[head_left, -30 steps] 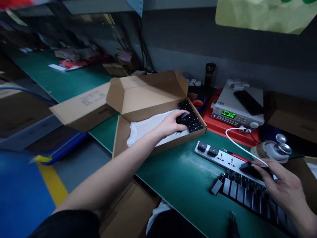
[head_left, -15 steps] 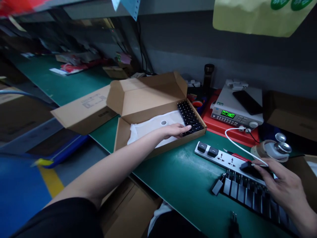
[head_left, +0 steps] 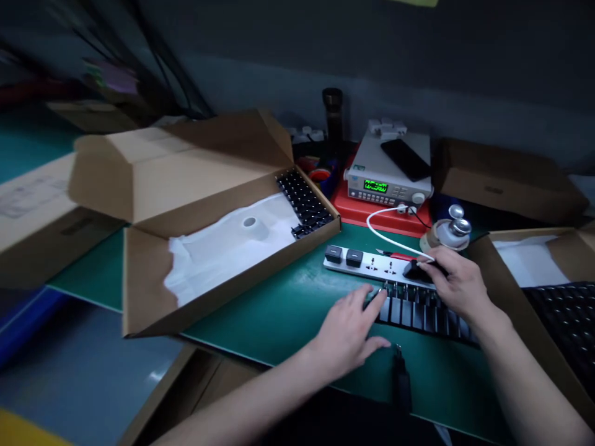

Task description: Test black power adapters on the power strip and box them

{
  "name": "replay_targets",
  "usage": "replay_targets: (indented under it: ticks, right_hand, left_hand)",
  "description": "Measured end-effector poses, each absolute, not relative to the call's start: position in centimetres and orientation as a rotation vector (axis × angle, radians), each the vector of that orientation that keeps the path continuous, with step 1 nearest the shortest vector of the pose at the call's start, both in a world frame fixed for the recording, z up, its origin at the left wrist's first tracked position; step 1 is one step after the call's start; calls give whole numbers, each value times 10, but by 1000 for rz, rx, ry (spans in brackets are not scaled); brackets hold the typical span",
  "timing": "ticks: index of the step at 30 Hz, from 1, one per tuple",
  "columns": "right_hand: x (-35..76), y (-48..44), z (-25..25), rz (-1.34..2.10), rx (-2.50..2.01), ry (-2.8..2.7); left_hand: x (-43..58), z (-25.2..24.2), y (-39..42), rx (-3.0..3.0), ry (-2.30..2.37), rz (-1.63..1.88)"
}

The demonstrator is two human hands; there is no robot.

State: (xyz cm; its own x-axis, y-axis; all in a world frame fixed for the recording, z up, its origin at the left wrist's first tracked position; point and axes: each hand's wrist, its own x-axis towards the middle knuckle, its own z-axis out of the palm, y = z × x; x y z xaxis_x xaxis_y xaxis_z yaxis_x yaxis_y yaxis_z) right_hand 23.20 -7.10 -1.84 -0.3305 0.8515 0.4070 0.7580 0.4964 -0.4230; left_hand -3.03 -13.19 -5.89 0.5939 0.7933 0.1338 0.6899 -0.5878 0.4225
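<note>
My right hand grips a black power adapter at the power strip, and a white cable runs into it under the fingers. Spread fingers and a thumb held apart show on my left hand, which reaches over the left end of a row of black power adapters. Its fingertips partly cover the end adapter; whether they touch it I cannot tell. Two small black adapters sit in the white power strip. Nearer me lies a single black adapter, prongs pointing away.
An open cardboard box at left holds white sheeting and black adapters. A meter with green digits stands on a red base, a phone on top. Another box with adapters stands right. A red-handled knife lies behind the strip.
My left hand has left the adapters in the left box and come right to the row of adapters. My right hand stays on the adapter at the strip. The view has turned right.
</note>
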Motion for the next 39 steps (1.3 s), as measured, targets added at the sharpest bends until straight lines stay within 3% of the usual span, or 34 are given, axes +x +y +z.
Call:
replay_targets:
  ticks: [4,11,17,21,29,36,39]
  right_hand:
    - [231,-73,-14,224,-1332,-2176]
    - [230,-75,-10,298,-1346,-2184]
    - [231,-73,-11,286,-1331,-2187]
    - [231,-73,-10,278,-1345,-2203]
    - [229,-75,-7,236,-1362,-2226]
    - [228,-76,-10,86,-1366,-2240]
    - [236,-80,-4,212,-1335,-2089]
  left_hand:
    - [1,-81,-134,2478,1322,395]
    - [-26,-90,-149,2315,1313,708]
    - [-60,-63,-137,2378,1116,859]
    - [-51,-23,-92,2733,943,706]
    - [12,23,-27,2966,741,-21]
    - [25,15,-8,2789,826,-97]
    - [11,8,-3,2693,815,-24]
